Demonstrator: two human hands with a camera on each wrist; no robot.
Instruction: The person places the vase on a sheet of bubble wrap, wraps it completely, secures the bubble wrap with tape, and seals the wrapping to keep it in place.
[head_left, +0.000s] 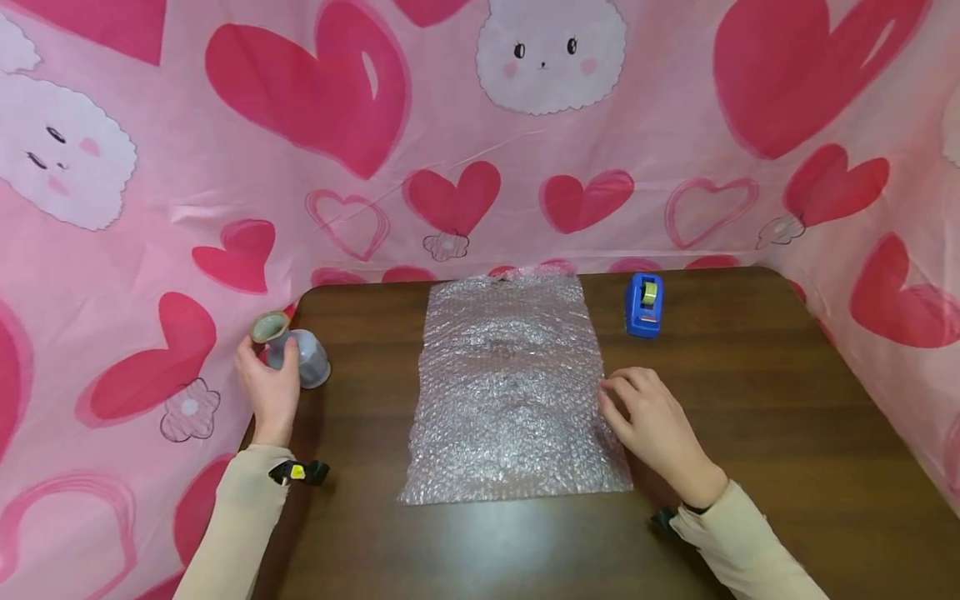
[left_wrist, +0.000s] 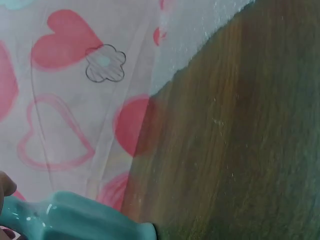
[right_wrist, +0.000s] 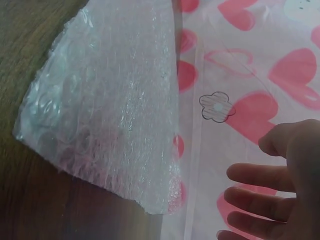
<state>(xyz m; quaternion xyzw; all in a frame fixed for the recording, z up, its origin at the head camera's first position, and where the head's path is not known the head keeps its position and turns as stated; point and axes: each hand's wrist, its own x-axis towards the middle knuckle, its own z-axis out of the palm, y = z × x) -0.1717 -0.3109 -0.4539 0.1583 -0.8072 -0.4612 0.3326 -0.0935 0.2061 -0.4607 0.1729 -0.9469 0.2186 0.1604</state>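
At the table's left edge, my left hand [head_left: 272, 383] grips a glazed grey-blue vase [head_left: 311, 360] round its narrow neck. The vase leans, its flared mouth toward the upper left and its wider base to the right. In the left wrist view the vase [left_wrist: 75, 217] looks teal, cut off by the lower frame edge. A sheet of bubble wrap [head_left: 502, 375] lies flat in the middle of the table. Beside its right edge hovers my right hand [head_left: 663, 429], holding nothing. The right wrist view shows that hand's fingers [right_wrist: 260, 176] spread and loosely extended.
A blue tape dispenser [head_left: 643, 312] with a roll of tape stands at the back, right of the bubble wrap. The dark wooden table [head_left: 750, 400] is bordered at the back and sides by a pink cloth [head_left: 480, 137] printed with hearts.
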